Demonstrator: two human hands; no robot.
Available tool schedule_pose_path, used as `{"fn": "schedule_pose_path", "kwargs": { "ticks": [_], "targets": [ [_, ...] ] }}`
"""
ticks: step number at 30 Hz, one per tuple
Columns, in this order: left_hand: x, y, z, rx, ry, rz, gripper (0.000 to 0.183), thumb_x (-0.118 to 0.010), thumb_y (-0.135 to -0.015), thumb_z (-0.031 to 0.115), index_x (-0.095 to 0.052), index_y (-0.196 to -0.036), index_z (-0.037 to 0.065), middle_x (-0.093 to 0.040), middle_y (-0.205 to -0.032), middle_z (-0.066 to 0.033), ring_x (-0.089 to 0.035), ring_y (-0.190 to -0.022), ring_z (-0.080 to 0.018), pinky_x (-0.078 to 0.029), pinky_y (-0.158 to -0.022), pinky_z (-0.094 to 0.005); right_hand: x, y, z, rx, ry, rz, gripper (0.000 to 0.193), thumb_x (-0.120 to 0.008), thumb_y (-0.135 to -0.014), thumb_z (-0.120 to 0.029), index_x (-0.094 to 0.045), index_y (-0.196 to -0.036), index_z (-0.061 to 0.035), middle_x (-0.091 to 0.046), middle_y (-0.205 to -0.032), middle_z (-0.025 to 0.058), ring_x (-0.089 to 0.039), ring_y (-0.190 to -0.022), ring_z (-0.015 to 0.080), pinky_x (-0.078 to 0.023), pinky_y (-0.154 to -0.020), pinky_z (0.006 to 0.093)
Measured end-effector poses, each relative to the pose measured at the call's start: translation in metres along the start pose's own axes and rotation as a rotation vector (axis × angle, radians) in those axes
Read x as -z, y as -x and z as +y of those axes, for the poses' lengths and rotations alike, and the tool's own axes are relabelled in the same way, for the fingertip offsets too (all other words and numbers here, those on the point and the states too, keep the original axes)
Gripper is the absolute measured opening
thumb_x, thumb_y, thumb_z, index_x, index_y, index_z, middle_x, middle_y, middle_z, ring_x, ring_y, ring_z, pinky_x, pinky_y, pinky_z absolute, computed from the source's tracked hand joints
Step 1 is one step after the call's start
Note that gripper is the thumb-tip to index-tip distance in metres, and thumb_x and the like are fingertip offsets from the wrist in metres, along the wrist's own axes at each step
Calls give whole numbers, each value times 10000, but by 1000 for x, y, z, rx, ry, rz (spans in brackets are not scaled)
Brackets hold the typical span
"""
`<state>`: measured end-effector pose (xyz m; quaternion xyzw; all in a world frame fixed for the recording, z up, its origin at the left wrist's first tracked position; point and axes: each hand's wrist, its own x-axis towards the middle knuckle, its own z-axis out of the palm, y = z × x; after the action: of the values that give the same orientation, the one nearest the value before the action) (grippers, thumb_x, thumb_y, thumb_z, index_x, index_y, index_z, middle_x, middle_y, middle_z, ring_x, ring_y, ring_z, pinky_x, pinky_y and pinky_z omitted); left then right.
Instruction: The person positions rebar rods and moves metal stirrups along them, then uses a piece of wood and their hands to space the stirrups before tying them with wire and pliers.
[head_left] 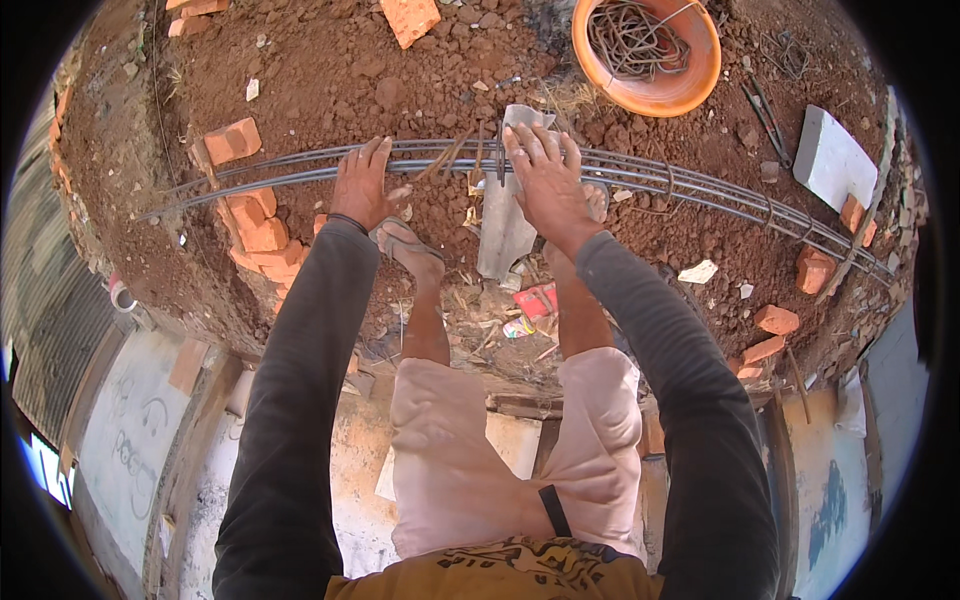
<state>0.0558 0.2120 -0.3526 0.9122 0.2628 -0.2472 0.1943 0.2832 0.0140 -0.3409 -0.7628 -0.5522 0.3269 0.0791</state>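
Note:
A long bundle of steel rebar rods runs left to right in front of me, bent into a curve by the lens. My left hand is closed over the rods, fingers on the far side and thumb apart. My right hand lies across the rods with fingers spread, beside several upright steel stirrups bunched around them. Its palm hides part of the rods. Below the stirrups, a grey flat strip passes under the rods. Farther right, more stirrups sit apart along the bundle.
Stacked orange bricks stand under the left end, and more bricks near the right end. An orange basin with tangled wire is at the back. A pale block and pincers lie right. My sandalled foot is close below.

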Motion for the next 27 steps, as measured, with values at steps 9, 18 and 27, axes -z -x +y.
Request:
{"fn": "schedule_pose_path", "kwargs": {
  "ticks": [9, 18, 27],
  "targets": [
    [7, -53, 66, -441, -2, -20, 666, -693, -815, 147, -389, -1404, 84, -480, -1380, -129, -374, -1346, -282, -331, -1109, -431, -3, -7, -14, 37, 238, 55, 774, -605, -790, -61, -264, -1484, -65, -382, -1470, 134, -271, -1415, 270, -139, -1159, 489],
    [9, -18, -11, -400, 233, 22, 707, -731, -776, 144, -394, -1392, 62, -472, -1391, -146, -375, -1343, -302, -331, -1118, -412, -49, -59, -102, -128, 119, 146, 733, -599, -806, -82, -274, -1458, -5, -373, -1469, 154, -255, -1421, 295, -114, -1153, 525],
    [29, -3, -33, -234, 194, -13, 736, -754, -769, 171, -397, -1408, 90, -451, -1403, -134, -337, -1359, -314, -283, -1142, -445, -27, -22, -57, -179, 83, 78, 924, -695, -759, -116, -165, -1516, -116, -324, -1495, 150, -278, -1400, 318, -150, -1139, 521]
  ]
}}
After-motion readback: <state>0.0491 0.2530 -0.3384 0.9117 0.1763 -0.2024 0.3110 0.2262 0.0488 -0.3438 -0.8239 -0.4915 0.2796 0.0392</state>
